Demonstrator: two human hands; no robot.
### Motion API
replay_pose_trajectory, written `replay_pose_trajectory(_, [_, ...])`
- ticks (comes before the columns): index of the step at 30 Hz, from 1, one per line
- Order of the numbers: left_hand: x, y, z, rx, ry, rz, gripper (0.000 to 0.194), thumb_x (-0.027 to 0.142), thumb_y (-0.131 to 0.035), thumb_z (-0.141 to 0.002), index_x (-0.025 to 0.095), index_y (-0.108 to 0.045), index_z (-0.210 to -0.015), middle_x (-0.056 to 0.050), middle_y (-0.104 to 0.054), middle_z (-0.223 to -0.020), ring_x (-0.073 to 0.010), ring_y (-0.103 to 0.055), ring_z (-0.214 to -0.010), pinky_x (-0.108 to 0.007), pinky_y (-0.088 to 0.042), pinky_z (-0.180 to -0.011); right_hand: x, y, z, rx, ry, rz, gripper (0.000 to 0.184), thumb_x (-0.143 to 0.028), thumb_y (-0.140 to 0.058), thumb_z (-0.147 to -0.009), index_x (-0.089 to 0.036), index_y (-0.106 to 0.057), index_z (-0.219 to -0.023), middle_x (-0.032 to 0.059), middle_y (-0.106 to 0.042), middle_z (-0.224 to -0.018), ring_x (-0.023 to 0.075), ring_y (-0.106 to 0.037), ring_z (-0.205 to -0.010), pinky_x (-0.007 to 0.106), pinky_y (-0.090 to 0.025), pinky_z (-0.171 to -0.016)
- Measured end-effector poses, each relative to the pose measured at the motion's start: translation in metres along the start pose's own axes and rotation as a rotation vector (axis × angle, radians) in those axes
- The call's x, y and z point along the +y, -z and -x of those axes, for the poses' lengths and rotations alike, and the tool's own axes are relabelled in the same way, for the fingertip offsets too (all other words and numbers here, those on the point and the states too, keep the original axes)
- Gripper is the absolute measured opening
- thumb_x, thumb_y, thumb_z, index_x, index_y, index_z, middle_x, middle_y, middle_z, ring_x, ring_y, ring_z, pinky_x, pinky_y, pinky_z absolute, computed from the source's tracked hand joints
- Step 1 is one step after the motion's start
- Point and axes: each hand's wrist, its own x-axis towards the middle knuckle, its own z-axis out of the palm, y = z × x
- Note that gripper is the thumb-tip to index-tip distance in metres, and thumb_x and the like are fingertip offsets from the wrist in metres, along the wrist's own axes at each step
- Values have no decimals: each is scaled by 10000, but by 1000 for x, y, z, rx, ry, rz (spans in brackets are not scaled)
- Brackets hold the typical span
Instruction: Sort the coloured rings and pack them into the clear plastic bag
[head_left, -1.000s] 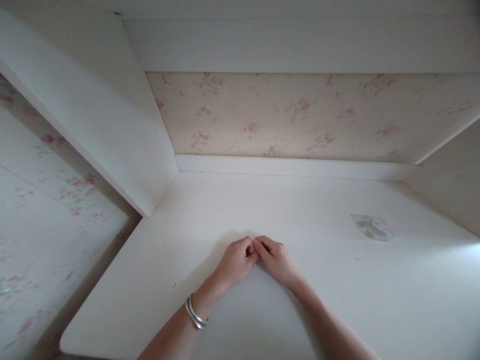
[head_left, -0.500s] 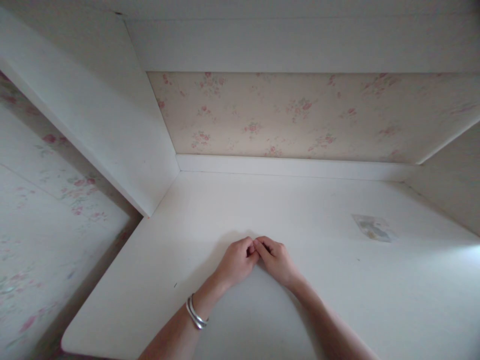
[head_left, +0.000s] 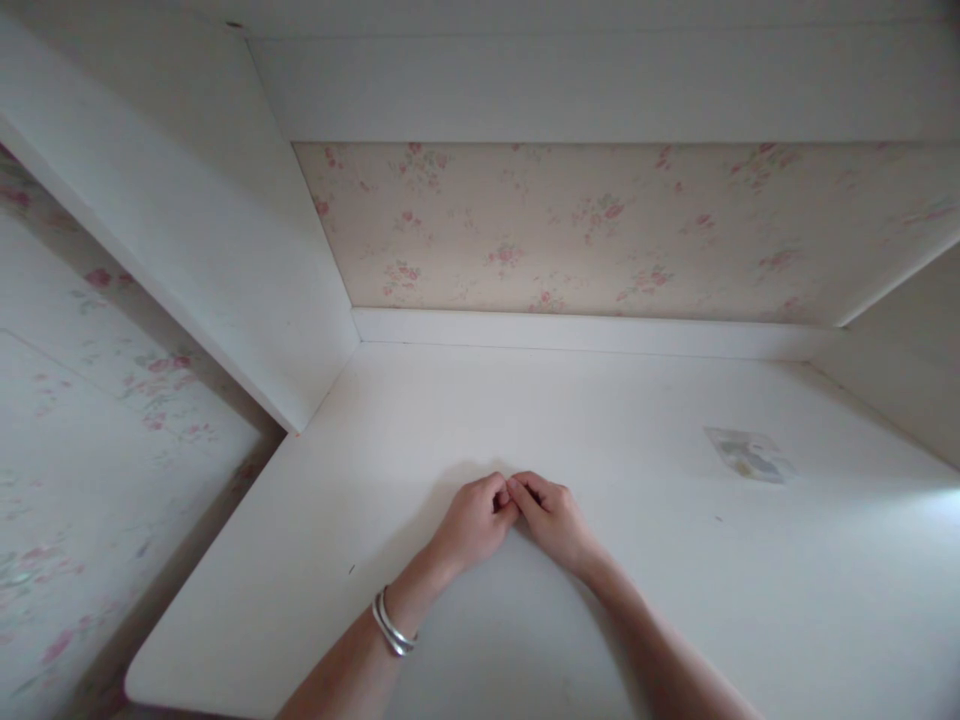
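Observation:
My left hand [head_left: 477, 517] and my right hand [head_left: 551, 518] meet at the fingertips, low over the middle of the white desk [head_left: 480, 410]. On both, the fingers are curled in and pinched together. Whatever lies between them, if anything, is hidden by the fingers. Silver bangles [head_left: 393, 625] circle my left wrist. To the right of my hands, a small clear plastic bag [head_left: 748, 456] lies flat on the desk, with small greyish and yellowish pieces inside that I cannot make out.
White side panels stand at the left [head_left: 225, 240] and right [head_left: 900, 340] of the desk. Behind runs a low white ledge [head_left: 585, 330] below floral wallpaper [head_left: 555, 230], with a white board [head_left: 600, 90] overhead. A short dark mark [head_left: 352, 569] shows left of my forearm.

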Motion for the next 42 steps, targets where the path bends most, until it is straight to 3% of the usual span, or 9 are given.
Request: replay_pose_trajectory(42, [-3,-1,0,-7,-7,1,167,228,-466,-812,181,-435,-655,45,-462,-583,-93,-422,-550,-211,-288,-534,-1,0,1,-5,25,13,333,-391,-373,-923,-204,-616,-795,-4,-637,-755,129,-562,-706,225,-391,-650])
